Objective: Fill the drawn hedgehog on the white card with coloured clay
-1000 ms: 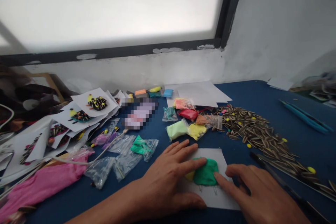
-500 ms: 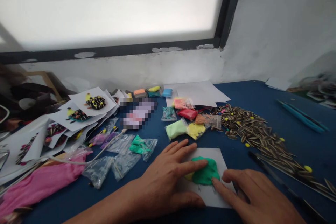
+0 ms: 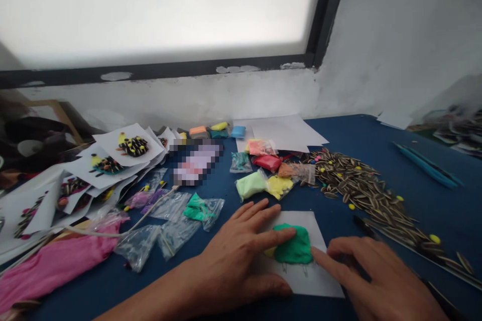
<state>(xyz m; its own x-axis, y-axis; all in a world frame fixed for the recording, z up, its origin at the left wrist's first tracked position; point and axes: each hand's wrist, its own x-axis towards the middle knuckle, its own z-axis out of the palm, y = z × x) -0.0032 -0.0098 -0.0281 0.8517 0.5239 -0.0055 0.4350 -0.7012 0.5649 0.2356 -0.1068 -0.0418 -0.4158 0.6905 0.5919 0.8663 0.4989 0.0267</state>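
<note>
Green clay (image 3: 295, 251): right hand (image 3: 380, 278) has shifted to its right edge.

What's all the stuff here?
Flat clay patch: one, green, between hands
Clay bit: one, yellow, beside patch
Small paper sheet: one, white, under patch
Long clay lump: one, pink, left front
Clay packets: several, mixed colours, middle
Crumpled plastic bags: several, clear, left
Decorated paper sheets: several, white, left
Striped seeds: many, brown, right
Tiny balls: several, mostly yellow, among seeds
Slim pen: one, black, beside seeds
Slim object: one, turquoise, right
Pixelated rectangle: one, lilac, middle
Large paper sheets: several, white, back
Flat tabletop: one, blue, below
Framed window: one, pale, back
Left hand: one, bare, on sheet
Right hand: one, bare, at patch edge
</note>
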